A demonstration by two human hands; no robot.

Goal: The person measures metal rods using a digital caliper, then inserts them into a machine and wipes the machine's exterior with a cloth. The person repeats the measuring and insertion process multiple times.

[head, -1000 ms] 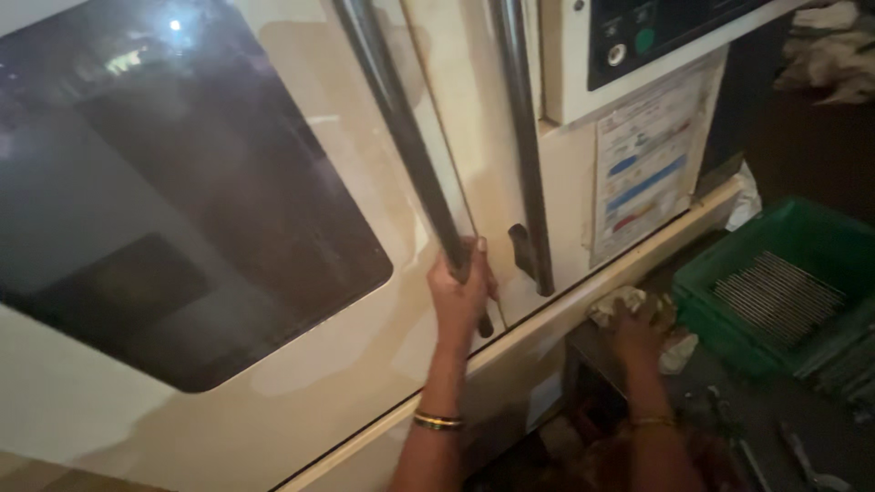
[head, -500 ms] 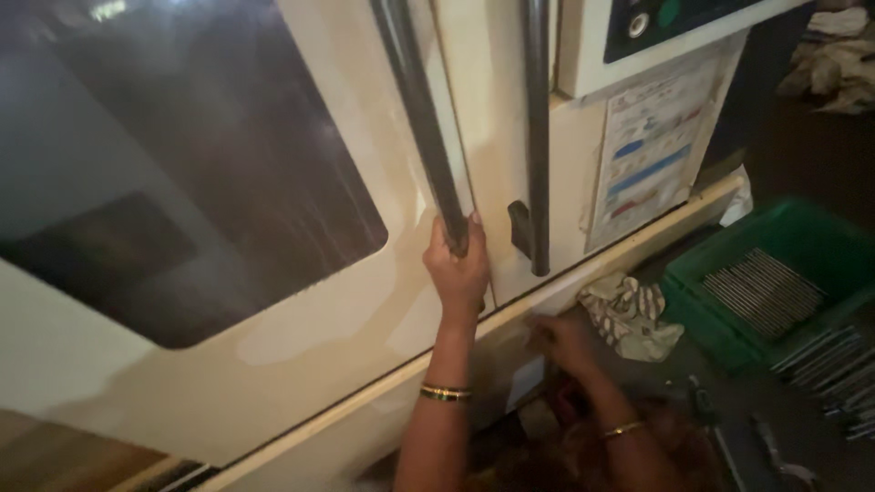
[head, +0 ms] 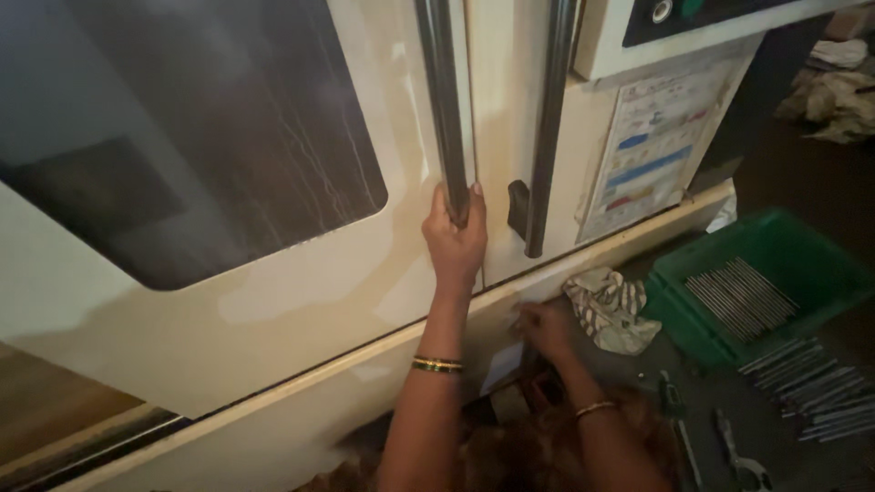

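Your left hand [head: 456,241] has its fingers wrapped closed around the lower end of the dark vertical door handle [head: 444,109] on the cream machine door [head: 273,301], the one with the big dark window [head: 182,137]. Your grip sits right at the bar's end, so a hard tug could slide your fingers off the bottom. The second handle [head: 551,118] on the neighbouring panel stands just beside yours, and knuckles could get pinched in the seam between the two panels if the door moves fast. Your right hand [head: 544,326] is low by the sill, near the crumpled rag [head: 609,308]; I cannot tell whether its fingers are holding anything. Keep it away from the door's lower edge, where it could get caught. The green tray [head: 825,273] of thin metal rods [head: 743,296] and the loose rods [head: 807,387] on the surface lie near your right arm, and a careless elbow could scatter them.
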